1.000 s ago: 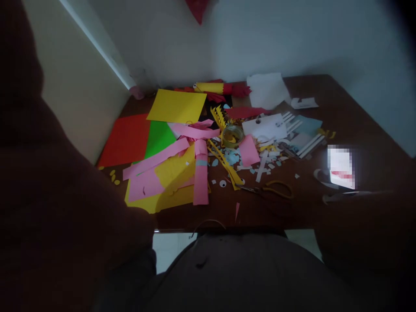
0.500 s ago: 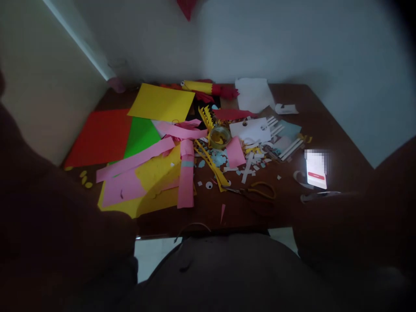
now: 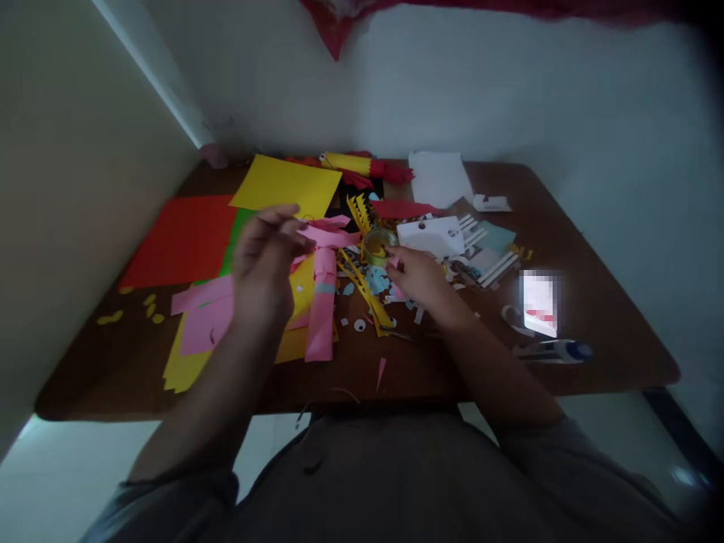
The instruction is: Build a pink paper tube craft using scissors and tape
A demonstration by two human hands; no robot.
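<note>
My left hand (image 3: 265, 260) is raised over the pink and yellow paper, its fingers bent and apart, with nothing visible in them. Just beyond its fingertips lie pink paper strips (image 3: 333, 237). My right hand (image 3: 418, 279) has its thumb and forefinger at the right rim of a roll of clear tape (image 3: 373, 256), which lies flat with yellow scraps inside its ring. Under that hand a pink paper piece is mostly covered. A pink paper tube (image 3: 321, 324) with a light blue band lies between the hands. Scissors (image 3: 399, 332) are partly hidden by my right arm.
Red (image 3: 175, 241) and yellow (image 3: 288, 183) sheets lie at the left and back. White paper (image 3: 438, 181), white sticks (image 3: 498, 270) and many scraps cover the right middle. A lit phone (image 3: 540, 305) and a white-and-blue tool (image 3: 557, 351) are at the right.
Both arms have moved from close, dark shapes at the sides to over the table. My right hand has come to the roll of tape. The view has tilted slightly upward.
</note>
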